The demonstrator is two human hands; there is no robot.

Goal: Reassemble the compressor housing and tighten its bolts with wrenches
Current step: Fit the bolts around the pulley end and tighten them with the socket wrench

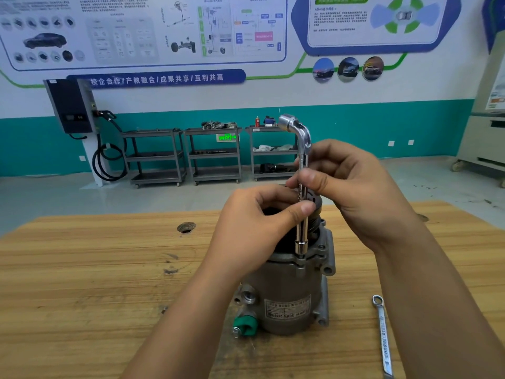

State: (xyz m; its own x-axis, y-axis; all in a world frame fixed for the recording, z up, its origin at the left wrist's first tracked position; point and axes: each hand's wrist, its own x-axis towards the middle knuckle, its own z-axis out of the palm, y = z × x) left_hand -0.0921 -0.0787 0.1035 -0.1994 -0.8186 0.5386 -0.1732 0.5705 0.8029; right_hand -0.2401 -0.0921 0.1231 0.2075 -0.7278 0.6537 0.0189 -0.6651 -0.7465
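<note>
A grey metal compressor housing (287,291) stands upright on the wooden table (82,283), with a label on its side and a green cap (245,325) on a port low on its left. A chrome L-shaped socket wrench (302,170) stands upright, its lower socket seated on a bolt at the housing's top flange. My left hand (251,228) pinches the wrench shaft low down between thumb and fingers. My right hand (352,187) pinches the shaft higher up, just below the bend. The hands hide most of the housing's top.
A chrome ring spanner (382,337) lies flat on the table to the right of the housing. A hole (186,227) marks the table's far left part. Grey shelf carts (213,154) and a wall charger (72,108) stand by the far wall.
</note>
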